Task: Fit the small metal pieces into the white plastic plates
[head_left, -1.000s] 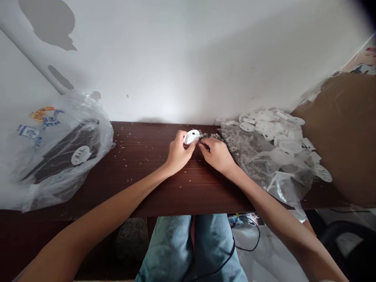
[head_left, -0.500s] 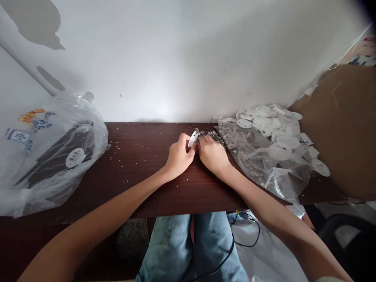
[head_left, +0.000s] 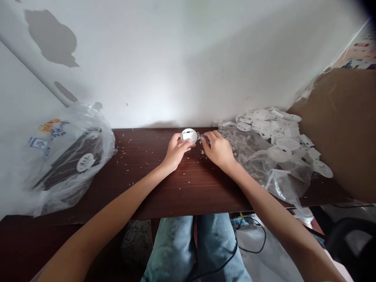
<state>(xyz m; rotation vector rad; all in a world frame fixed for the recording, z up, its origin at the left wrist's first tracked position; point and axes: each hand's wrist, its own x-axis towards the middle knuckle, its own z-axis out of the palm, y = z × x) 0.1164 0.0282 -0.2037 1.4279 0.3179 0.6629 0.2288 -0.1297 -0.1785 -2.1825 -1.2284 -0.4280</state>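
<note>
The table [head_left: 164,197] is dark reddish brown, with fine streaky grain and scattered whitish flecks. Above it, the held disc [head_left: 189,136] is white with a dark slot. Small parts [head_left: 202,152] near the table's far edge look silvery grey, though too tiny to be sure. At the table's left end, the clear bag [head_left: 67,168] carries orange and blue print; at its right end, the box [head_left: 346,125] is plain brown.

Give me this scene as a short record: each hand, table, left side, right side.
Left hand: holds a white rounded piece, thumb on its face
Right hand: beside small loose parts; whether it grips one is unclear
Table: dark brown, scattered pale bits
Left side: clear printed bag
Right side: heap of white pieces, brown box
</note>
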